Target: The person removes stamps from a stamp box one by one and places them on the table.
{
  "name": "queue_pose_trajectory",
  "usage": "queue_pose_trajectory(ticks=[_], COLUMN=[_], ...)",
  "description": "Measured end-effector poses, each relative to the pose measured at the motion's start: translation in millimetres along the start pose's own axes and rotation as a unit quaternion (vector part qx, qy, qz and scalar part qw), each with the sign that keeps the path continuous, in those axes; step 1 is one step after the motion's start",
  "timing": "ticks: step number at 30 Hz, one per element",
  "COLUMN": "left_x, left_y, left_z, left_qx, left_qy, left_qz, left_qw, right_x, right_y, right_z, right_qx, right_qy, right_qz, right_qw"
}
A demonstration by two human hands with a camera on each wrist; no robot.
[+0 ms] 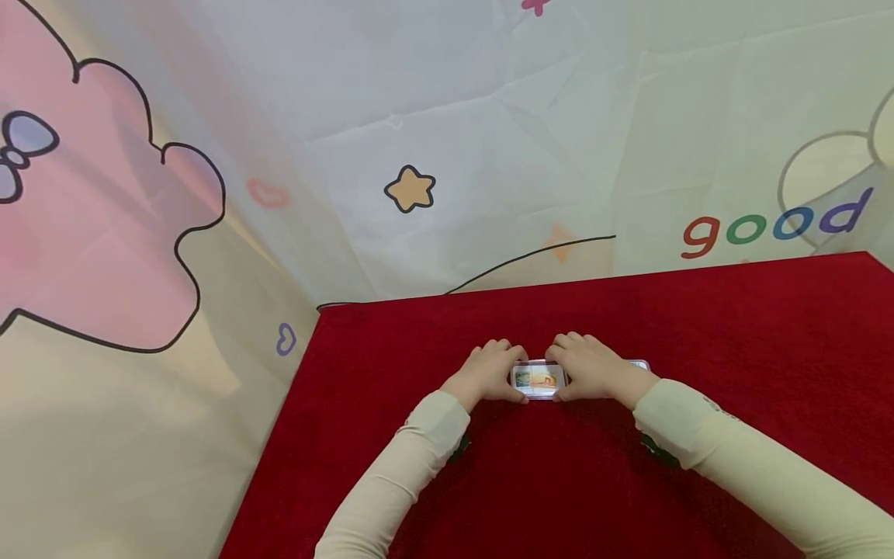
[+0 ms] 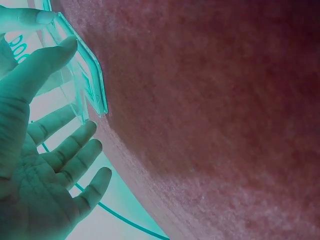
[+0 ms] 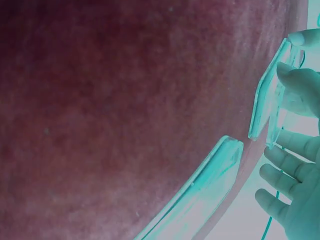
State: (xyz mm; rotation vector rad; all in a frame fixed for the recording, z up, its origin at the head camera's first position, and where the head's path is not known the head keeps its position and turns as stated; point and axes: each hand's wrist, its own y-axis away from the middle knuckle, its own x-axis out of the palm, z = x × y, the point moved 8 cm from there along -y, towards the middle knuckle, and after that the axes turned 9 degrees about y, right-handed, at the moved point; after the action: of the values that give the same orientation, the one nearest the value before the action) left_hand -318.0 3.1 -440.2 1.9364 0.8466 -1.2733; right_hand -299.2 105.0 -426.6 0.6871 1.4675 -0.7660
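Note:
A small clear plastic case (image 1: pixel 539 379) with a colourful picture in it sits between my two hands on the red cloth. My left hand (image 1: pixel 486 373) grips its left end, thumb at the near edge and fingers at the far edge. At the right end, my right hand (image 1: pixel 590 369) grips it the same way. In the left wrist view a clear panel (image 2: pixel 75 95) stands tilted apart from the case's lower part (image 2: pixel 95 75). The right wrist view shows this gap too, between the panel (image 3: pixel 276 122) and the lower part (image 3: pixel 260 107).
A second clear case (image 3: pixel 200 195) lies flat on the red cloth (image 1: pixel 391 334), just right of the first. In the head view my right hand and wrist mostly cover this second case (image 1: pixel 639 364). A printed curtain (image 1: pixel 489 171) hangs behind the table and along its left side.

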Motion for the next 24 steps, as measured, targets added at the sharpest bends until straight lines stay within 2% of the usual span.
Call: queue_pose_trajectory(ticks=[5,14,24], left_x=[-2.0,-7.6,-8.1], left_y=[0.7,1.3,-1.8], left_z=[-3.0,-10.8,-13.4], left_qx=[0.013,0.032,0.049], left_qy=[-0.016,-0.055,-0.06], left_qz=[0.0,-0.008,-0.008], left_qw=[0.9998,0.9979,0.997], right_x=[-1.6,-9.5,-12.5], right_y=[0.8,1.7,1.0], right_z=[-0.9,-1.1,-1.9], right_qx=[-0.002,-0.015,-0.018], right_qy=[0.005,0.023,0.024], right_qz=[0.006,-0.01,-0.007], right_qw=[1.0,1.0,1.0])
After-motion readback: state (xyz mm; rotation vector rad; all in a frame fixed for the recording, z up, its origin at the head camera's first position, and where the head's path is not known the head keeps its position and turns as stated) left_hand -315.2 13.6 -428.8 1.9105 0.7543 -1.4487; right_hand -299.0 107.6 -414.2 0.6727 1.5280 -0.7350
